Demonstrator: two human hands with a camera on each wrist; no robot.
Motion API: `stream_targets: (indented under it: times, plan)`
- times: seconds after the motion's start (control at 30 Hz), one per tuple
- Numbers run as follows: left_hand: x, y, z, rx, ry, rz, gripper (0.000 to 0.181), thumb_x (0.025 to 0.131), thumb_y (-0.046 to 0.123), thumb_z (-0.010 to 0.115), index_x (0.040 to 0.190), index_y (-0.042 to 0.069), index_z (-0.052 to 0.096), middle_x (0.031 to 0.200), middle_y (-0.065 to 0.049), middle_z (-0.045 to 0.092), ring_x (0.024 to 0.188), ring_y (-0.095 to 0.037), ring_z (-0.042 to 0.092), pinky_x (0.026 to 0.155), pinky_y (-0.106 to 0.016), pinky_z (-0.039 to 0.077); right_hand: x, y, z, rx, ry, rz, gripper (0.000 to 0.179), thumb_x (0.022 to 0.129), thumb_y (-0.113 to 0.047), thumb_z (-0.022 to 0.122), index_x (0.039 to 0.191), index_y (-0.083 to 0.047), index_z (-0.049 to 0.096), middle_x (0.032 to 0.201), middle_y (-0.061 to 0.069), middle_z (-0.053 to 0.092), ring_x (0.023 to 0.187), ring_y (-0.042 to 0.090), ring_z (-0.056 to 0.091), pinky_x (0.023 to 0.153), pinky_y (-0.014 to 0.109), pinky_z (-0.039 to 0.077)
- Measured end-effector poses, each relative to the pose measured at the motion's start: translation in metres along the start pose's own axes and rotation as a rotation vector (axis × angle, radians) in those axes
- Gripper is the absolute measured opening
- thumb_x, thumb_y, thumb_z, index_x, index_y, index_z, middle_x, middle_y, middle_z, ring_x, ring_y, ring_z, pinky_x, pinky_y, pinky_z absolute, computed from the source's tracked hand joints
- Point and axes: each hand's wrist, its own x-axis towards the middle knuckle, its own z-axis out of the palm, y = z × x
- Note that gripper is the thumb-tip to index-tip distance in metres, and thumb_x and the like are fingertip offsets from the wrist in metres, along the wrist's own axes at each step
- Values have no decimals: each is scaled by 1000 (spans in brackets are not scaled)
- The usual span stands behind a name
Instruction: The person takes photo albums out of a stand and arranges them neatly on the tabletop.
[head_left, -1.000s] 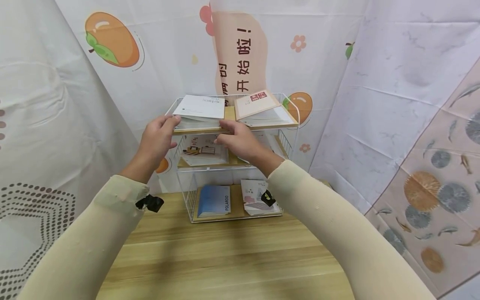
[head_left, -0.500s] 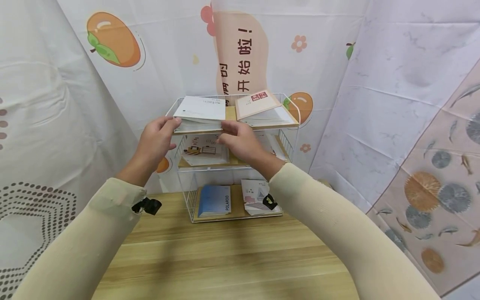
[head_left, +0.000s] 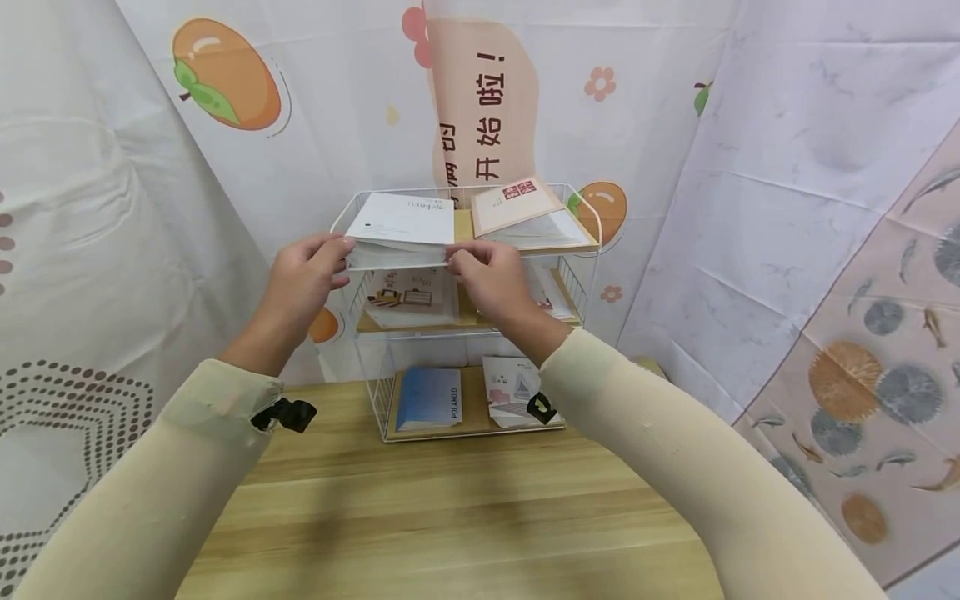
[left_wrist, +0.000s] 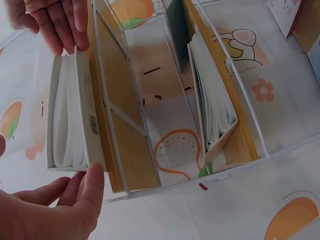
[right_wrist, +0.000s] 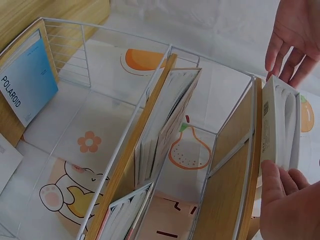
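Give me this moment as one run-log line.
left hand: holds left edge of white book | right hand: holds its right edge | position: left side of top shelf | beige book: right side, untouched

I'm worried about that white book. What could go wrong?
The white book seems to stick out past the top shelf, so it might drop if the fingers at its sides loosen. Its pages look spread and could bend. The right hand could bump the nearby peach book.
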Motion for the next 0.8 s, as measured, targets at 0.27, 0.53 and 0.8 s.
stream_targets:
  times: [0.27,0.53,0.8]
  plan:
    - [-2,1,-3,-175,16,-23,67,105,48,53,144,-6,52,127,-11,61,111,-21,64,91,-23,59,-2,-5,-2,109,53,55,37,103,-32,61,106,2,74,107,15,77,99,25,76,90,36,62]
    - [-2,0,-6,-362,8,-105,70,100,45,65,145,-6,49,117,-4,58,103,-18,61,81,-18,59,-3,-5,-4,213,54,136,43,99,-39,71,104,4,69,100,16,77,93,27,77,94,48,60]
    - [0,-2,-8,-365,-10,-214,68,94,52,71,141,6,55,118,-3,57,102,-19,57,80,-20,59,-3,0,-7,207,32,176,32,93,-35,78,93,-4,70,94,13,77,85,26,76,81,36,64]
